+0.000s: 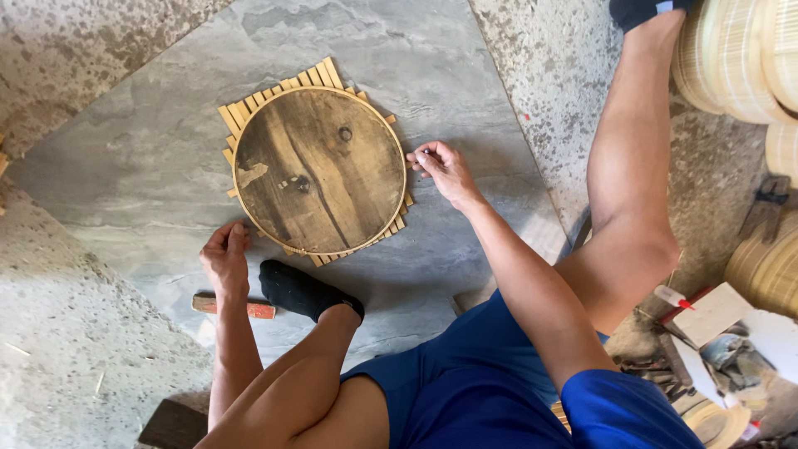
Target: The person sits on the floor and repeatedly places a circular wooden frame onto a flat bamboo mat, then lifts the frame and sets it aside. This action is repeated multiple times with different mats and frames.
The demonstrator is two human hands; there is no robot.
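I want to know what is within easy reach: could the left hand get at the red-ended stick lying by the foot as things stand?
Probably yes. The left hand rests on the floor just above the stick, with bare stone between them. The socked foot lies beside the stick's right end, not over it.

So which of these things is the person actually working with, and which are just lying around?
In use:
round wooden disc
woven bamboo-strip mat under the disc
right hand, pinching a small object at the disc's edge
left hand, on the floor beside the mat

Lying about:
red-handled tool by the foot
stacked bamboo hoops
clutter of tools
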